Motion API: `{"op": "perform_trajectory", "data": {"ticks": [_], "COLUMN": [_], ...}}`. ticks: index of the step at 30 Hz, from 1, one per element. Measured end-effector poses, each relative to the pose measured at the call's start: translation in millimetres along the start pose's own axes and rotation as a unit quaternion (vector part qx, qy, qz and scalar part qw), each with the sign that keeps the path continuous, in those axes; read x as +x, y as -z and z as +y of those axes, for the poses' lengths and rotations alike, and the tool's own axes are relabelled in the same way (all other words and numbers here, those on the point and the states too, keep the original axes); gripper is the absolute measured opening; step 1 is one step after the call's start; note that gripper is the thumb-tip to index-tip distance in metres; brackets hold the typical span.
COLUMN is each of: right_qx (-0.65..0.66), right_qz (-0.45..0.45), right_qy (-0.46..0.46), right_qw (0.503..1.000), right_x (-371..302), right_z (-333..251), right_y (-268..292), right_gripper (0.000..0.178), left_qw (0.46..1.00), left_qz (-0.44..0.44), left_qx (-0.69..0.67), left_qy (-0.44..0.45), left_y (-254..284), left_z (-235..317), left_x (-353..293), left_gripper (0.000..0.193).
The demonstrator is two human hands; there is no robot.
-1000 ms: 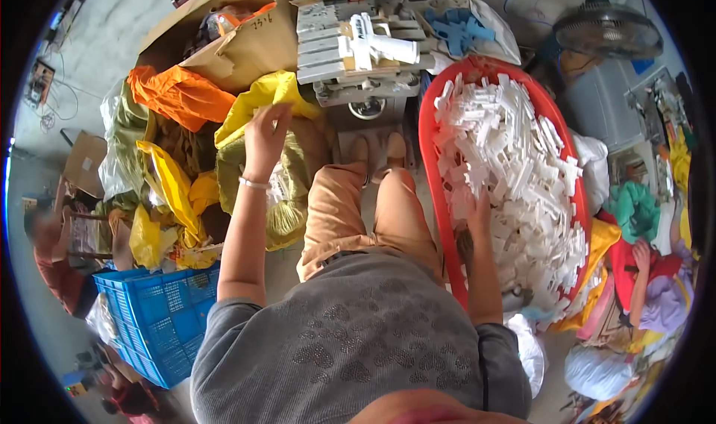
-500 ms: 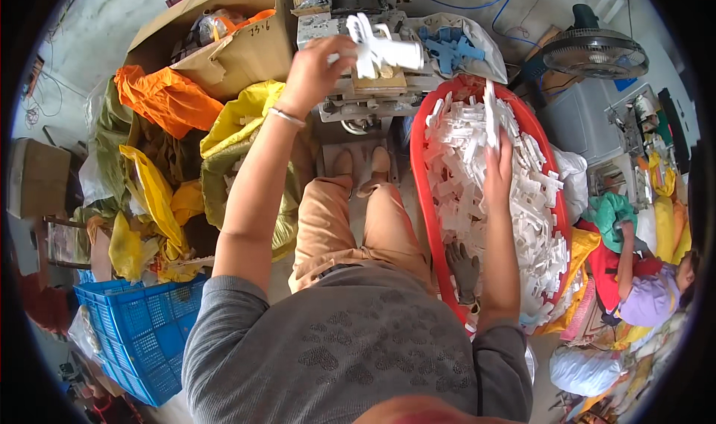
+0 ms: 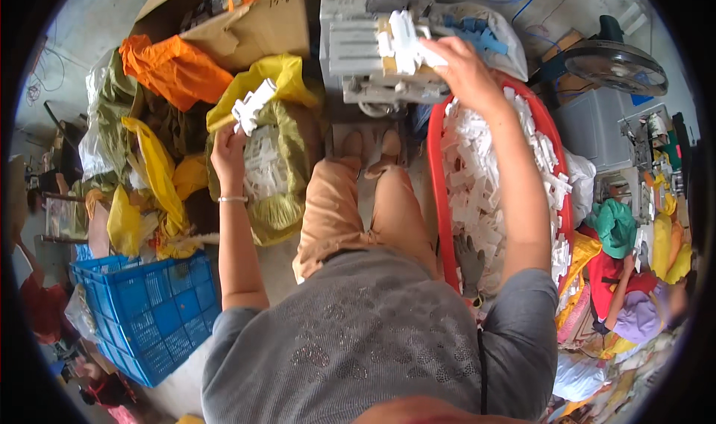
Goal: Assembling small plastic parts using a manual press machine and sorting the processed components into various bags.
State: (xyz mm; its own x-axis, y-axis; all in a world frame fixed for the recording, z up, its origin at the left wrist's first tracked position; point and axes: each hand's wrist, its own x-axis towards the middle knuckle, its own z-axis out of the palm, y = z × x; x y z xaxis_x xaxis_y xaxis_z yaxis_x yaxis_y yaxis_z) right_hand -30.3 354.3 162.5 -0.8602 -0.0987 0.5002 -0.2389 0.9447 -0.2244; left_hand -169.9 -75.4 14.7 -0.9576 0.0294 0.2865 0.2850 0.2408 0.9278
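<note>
My left hand (image 3: 227, 154) is closed on a white moulded plastic part (image 3: 255, 105), over the mouth of an olive-green sack (image 3: 277, 215) with a yellow rim. More pale plastic parts (image 3: 262, 163) lie in that sack. At the machine (image 3: 354, 45) ahead of me, my right hand (image 3: 468, 72) is reaching in from the right. Its fingers grip the edge of another white plastic part (image 3: 403, 38) on the machine's small bed. To the right stands a red tub (image 3: 440, 200) heaped with white plastic parts (image 3: 485, 170).
A grey glove (image 3: 470, 264) lies in the tub. Around me are a cardboard box (image 3: 261, 32), an orange sack (image 3: 175, 73), a blue crate (image 3: 142, 312), a fan (image 3: 615, 66) and a white bag of blue parts (image 3: 485, 36). Another person (image 3: 634, 305) sits at the right.
My left hand has moved from the machine down to the olive sack, carrying a white part. My right hand has gone from the tub up to the machine, where a white part now sits.
</note>
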Motion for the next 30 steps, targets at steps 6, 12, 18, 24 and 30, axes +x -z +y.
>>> {"op": "perform_trajectory", "data": {"ticks": [6,12,18,24,30], "right_qx": [-0.001,0.073,0.029,-0.137,-0.036], "right_qz": [0.055,0.056,-0.073,-0.091,-0.152], "right_qy": [-0.069,-0.245,-0.556,-0.341,-0.408], "right_qw": [0.996,0.965,0.827,0.926,0.900], "right_x": [-36,-206,-394,-393,-366], "right_z": [-26,12,19,-16,-7], "right_y": [31,3,-56,-113,-111], "right_gripper": [0.038,0.025,0.025,0.048,0.056], "left_qw": [0.991,0.984,0.983,0.972,0.963], "left_qz": [0.030,-0.024,-0.103,-0.203,-0.249], "left_qx": [0.133,0.171,0.057,0.044,0.041], "left_qy": [0.011,0.044,0.144,0.108,0.091], "left_y": [5,40,37,-22,-39], "left_z": [-38,-87,-122,-65,-23], "left_x": [-16,-46,-55,-70,-72], "left_gripper": [0.032,0.032,0.024,0.023,0.023]}}
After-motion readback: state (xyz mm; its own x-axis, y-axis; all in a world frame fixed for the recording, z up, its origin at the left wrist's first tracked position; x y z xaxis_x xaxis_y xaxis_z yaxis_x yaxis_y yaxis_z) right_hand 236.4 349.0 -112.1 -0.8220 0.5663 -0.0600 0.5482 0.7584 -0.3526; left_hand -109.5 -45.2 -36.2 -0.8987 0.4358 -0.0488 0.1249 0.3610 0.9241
